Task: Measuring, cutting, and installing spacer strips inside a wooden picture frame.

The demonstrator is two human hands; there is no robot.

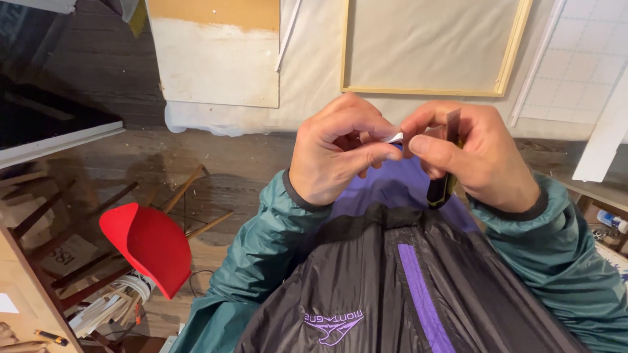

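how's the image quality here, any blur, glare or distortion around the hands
Head view: soft, even light with no hard glare; the left hand and right hand are fairly sharp, as is the small white piece pinched between them; wide-angle lens bends the wooden frame and floor edges; the red chair stays clear.

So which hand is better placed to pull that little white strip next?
Probably the left hand: its fingertips already pinch the small white strip, while the right hand is busy gripping the flat-bladed black-handled tool.
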